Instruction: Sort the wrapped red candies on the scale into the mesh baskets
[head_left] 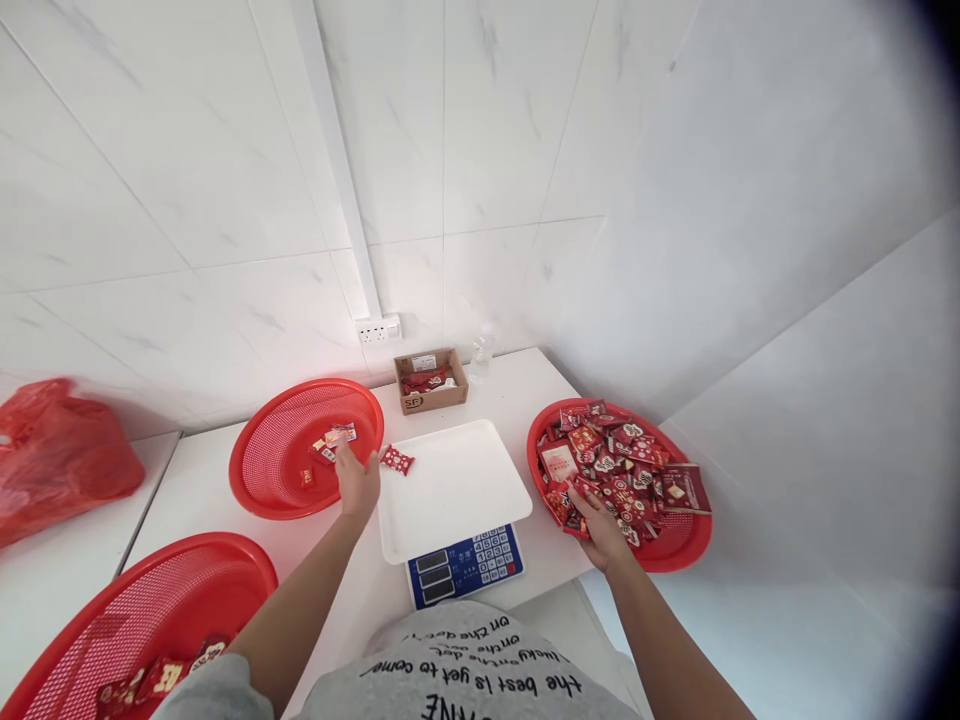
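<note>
My left hand (358, 487) reaches over the right rim of a red mesh basket (251, 470), thumb and fingers apart. Just beyond its fingertips lie a few small snack packets (322, 450) in the basket. At the left edge of the white scale tray (454, 495) rests a red packet with white spots (397, 459). My right hand (602, 532) is at the near left side of another red basket (697, 548), heaped with red snack packets (626, 465). Its fingers close on a red packet (571, 508) there; the fingertips are partly hidden among the packets.
The scale's blue keypad panel (465, 566) faces me. Behind the tray stands a cardboard box (433, 400) holding red packets, beside clear plastic (482, 352). A third red basket (82, 625) with packets is at lower left. A red plastic bag (64, 465) sits farther left.
</note>
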